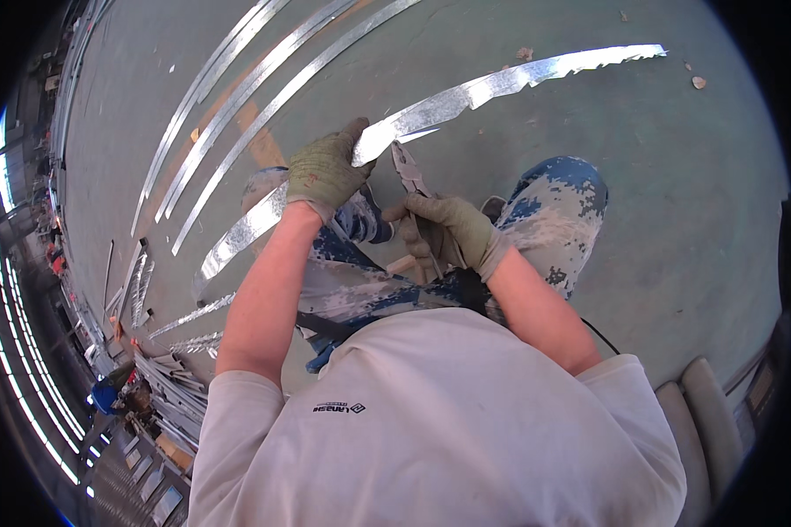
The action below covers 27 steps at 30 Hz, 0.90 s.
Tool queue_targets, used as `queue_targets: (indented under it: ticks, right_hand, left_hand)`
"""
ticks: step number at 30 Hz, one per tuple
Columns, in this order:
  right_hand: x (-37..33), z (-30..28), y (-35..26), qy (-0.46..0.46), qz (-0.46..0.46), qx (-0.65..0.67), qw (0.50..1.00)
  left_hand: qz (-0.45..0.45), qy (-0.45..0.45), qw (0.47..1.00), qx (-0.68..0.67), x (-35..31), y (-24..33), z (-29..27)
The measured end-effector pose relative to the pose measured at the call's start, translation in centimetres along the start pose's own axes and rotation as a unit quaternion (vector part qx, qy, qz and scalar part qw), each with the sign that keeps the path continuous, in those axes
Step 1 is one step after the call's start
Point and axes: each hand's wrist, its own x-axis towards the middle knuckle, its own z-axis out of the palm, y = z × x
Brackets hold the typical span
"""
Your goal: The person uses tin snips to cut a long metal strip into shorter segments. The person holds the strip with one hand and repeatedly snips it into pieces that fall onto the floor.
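A long, shiny sheet-metal strip (492, 86) runs across in front of me, its near edge cut into a row of jagged notches toward the right end. My left hand (330, 171), in an olive work glove, is closed around the strip near its middle. Pliers (406, 165) are gripped in my gloved right hand (448, 230), fingers wrapped about the handles. Their jaws point up to the strip's near edge, beside a bent sliver of metal (419, 136). Whether the jaws bite on the metal is too small to tell.
Several long metal strips (237, 145) lie on the green-grey floor (685, 211) at the far left. Cut metal scraps (141, 285) and stacked profiles (171, 386) are at the left. My knees in camouflage trousers (562, 206) flank the work. A grey padded seat (707, 422) stands at the lower right.
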Motion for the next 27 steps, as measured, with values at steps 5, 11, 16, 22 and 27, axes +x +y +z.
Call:
queue_targets:
  ticks: [5, 11, 16, 22, 27]
  right_hand:
    - [-0.7, 1.5, -0.8, 0.177, -0.005, -0.148, 0.973]
    - [1.1, -1.5, 0.2, 0.231, -0.056, -0.268, 0.934]
    - [1.1, -0.7, -0.2, 0.245, -0.098, -0.321, 0.91]
    - [0.6, 0.7, -1.1, 0.269, -0.076, -0.32, 0.905]
    - [-0.5, 0.4, -1.1, 0.157, -0.071, -0.122, 0.978]
  left_hand:
    - [0.01, 0.015, 1.0, -0.018, 0.2, -0.2, 0.2]
    - [0.017, 0.032, 0.999, -0.015, 0.4, -0.3, 0.3]
    - [0.009, 0.014, 1.0, 0.0, 0.2, 0.2, -0.1]
    - [0.005, 0.011, 1.0, 0.002, 0.2, 0.1, -0.1]
    - [0.002, 0.001, 1.0, -0.004, 0.0, 0.6, -0.8]
